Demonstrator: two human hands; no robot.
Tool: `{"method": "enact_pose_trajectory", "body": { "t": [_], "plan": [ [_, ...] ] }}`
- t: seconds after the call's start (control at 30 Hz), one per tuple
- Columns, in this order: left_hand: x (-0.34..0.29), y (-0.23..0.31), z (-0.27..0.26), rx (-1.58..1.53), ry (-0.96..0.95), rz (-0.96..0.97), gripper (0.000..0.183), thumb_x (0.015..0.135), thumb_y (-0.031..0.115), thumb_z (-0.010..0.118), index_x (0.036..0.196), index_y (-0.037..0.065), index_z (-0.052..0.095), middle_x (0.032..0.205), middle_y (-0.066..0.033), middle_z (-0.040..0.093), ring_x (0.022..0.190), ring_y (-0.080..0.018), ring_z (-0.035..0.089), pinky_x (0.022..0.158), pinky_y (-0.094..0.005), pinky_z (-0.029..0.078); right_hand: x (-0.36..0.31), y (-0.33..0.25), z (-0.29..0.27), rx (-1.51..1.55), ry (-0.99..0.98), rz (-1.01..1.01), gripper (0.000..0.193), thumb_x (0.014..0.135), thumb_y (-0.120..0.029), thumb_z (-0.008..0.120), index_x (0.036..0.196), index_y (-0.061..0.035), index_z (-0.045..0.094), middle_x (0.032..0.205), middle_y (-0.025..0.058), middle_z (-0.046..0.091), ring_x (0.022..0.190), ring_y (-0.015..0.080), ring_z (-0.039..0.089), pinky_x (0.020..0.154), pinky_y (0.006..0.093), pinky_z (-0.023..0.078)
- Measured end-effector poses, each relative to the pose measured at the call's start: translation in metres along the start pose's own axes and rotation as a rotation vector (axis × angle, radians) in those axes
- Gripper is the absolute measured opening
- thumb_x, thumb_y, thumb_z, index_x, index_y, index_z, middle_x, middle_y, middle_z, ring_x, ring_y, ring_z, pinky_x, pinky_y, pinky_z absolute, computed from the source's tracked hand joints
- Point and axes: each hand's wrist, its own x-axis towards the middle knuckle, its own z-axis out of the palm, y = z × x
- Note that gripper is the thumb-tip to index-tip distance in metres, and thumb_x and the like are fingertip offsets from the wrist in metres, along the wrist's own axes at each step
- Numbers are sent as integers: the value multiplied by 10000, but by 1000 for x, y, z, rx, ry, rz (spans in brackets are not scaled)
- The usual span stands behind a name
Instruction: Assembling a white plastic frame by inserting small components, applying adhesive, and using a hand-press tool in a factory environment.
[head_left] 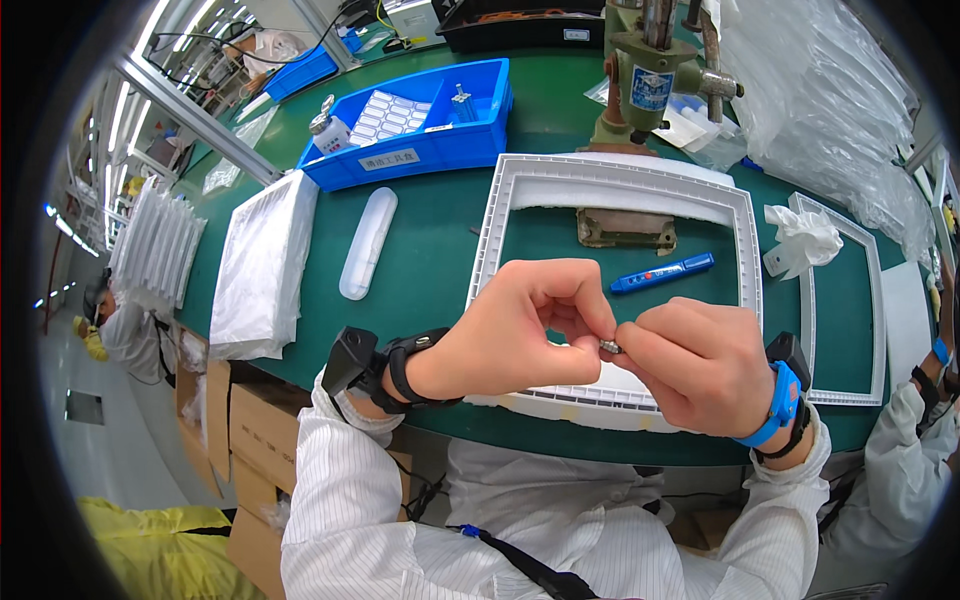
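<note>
My left hand (pixel 530 325) and my right hand (pixel 695 360) meet over the near part of a white plastic frame (pixel 745 230). Between their fingertips is a small silvery metal piece (pixel 609 346), too small to name; both hands pinch it. Inside the frame, on the green bench, a blue pen-shaped tool (pixel 662 272) lies just beyond my fingers. A brown metal base block (pixel 625 229) shows behind it. The frame's near edge is partly hidden under my hands.
A green press (pixel 655 80) stands at the back. Blue tray (pixel 410 165) holds a bottle and labels. To the left lie a clear plastic case (pixel 368 243) and a wrapped white stack (pixel 262 265). At right are a second white frame (pixel 875 300), crumpled tissue (pixel 803 240) and plastic bags (pixel 810 110).
</note>
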Motion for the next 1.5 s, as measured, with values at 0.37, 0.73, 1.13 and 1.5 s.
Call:
{"method": "enact_pose_trajectory", "body": {
  "t": [0.37,0.73,1.13,1.5],
  "plan": [
    [-4,-1,12,506,76,216,127,669,-103,619,764,-23,592,805,-80,657,733,-121,641,698,-260,555,-2,-6,1,5,-16,159,89,752,-64,713,798,-66,636,706,41,520,584,208,566,485,328,441],
    [16,-11,-12,68,134,148,146,761,-84,594,832,11,507,850,-110,650,751,-116,623,669,-245,534,0,-16,-4,24,-2,-77,158,659,-73,715,783,-72,618,660,20,486,537,170,506,450,304,402],
    [96,-21,-86,-120,193,-228,256,912,59,638,1119,-91,638,1085,-181,678,998,-201,680,901,-267,562,1,12,-52,88,254,202,96,785,-23,739,854,-7,675,749,106,640,598,203,619,524,272,474],
    [160,-48,-68,741,218,98,383,819,59,733,1168,-56,623,970,-124,747,894,-142,703,794,-262,528,-2,41,-56,140,440,241,109,874,-83,706,873,15,659,730,50,593,606,116,532,552,229,421]
  ]
}}
